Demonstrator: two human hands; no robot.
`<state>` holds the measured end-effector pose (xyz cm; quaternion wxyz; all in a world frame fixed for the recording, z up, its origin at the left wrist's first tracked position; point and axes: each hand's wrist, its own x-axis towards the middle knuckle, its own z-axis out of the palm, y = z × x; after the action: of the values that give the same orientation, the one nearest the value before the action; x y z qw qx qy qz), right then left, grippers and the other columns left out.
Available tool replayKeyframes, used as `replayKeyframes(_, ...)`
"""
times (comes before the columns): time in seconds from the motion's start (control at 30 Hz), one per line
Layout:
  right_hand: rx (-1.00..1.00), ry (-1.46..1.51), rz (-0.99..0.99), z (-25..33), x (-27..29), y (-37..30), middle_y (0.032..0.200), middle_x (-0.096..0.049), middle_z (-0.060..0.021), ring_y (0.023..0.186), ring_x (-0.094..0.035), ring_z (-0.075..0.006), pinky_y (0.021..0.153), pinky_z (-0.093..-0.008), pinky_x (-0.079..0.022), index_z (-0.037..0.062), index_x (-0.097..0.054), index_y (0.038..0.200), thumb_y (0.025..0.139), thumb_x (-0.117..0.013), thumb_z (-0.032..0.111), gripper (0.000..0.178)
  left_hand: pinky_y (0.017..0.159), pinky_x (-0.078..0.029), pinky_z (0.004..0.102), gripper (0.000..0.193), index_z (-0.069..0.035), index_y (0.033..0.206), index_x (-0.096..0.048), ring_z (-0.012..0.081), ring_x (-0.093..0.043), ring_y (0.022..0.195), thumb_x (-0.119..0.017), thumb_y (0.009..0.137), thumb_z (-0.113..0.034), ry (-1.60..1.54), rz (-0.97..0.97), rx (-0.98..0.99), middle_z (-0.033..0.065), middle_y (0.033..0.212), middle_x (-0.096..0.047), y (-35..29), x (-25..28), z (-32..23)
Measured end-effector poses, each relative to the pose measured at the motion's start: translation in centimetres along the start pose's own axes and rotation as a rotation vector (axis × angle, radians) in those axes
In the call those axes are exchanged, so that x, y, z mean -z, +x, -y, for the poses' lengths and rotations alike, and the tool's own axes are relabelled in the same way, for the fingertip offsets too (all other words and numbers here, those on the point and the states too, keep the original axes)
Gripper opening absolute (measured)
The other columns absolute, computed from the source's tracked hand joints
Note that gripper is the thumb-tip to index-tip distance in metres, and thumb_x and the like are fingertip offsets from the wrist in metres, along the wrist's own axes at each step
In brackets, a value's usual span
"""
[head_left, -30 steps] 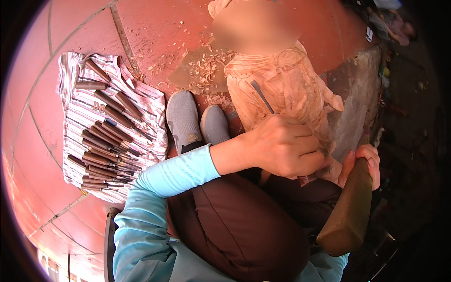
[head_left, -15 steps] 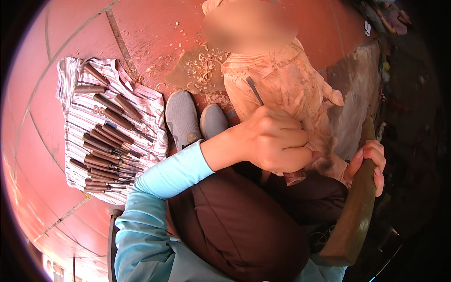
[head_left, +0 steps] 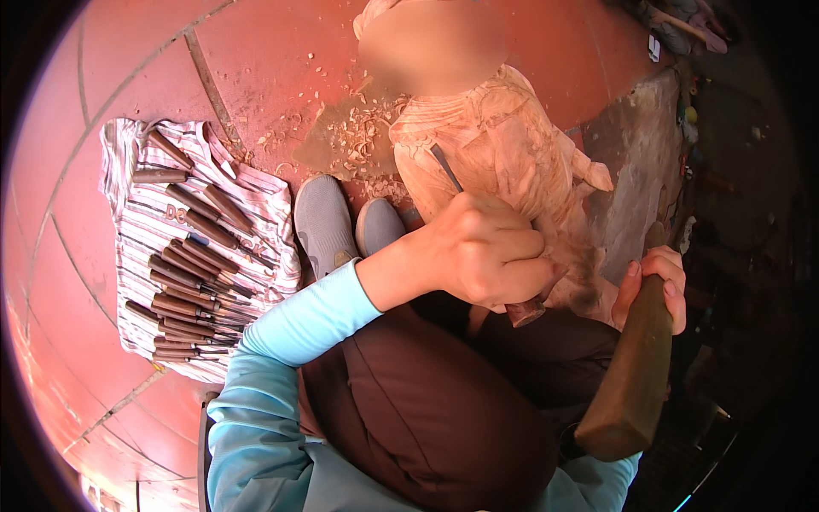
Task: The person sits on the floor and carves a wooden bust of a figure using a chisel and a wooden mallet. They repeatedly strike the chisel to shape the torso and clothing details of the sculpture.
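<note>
The floor (head_left: 273,51) glares at lower left, the right is dark, the carving (head_left: 486,145) part-blurred.

Chisels (head_left: 211,254) lie on a garment (head_left: 136,235) on the floor (head_left: 72,247) at left; shoes (head_left: 322,220) stand right of it. Farther off, shavings (head_left: 363,132) lie left of the figure (head_left: 495,141); a mallet (head_left: 630,384) is near right.

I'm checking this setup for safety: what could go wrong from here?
The wooden mallet in the right hand might miss the short handle end protruding from the left hand and strike that hand instead.

The chisel's blade, slanting over the carved wooden figure, could slip and gouge it.

The loose tools on the striped shirt, close beside the shoes, might get kicked or stepped on.
</note>
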<state>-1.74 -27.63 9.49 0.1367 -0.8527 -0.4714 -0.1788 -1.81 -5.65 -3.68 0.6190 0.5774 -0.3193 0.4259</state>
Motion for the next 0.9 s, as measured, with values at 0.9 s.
replayKeyframes(0.9, -0.150, -0.177, 0.142, 0.3, 1.1, 0.5, 0.082, -0.051, -0.0136, 0.063, -0.050, -0.0277, 0.060, -0.0396, -0.044, 0.0111, -0.031, 0.129, 0.074, -0.058, -0.015, 0.066, 0.034, -0.033, 0.0257, 0.023, -0.007, 0.058, -0.048, 0.0136, -0.045, 0.039, -0.067, 0.065, 0.003, -0.011, -0.018, 0.130, 0.0002, 0.053, -0.040, 1.4, -0.6, 0.3)
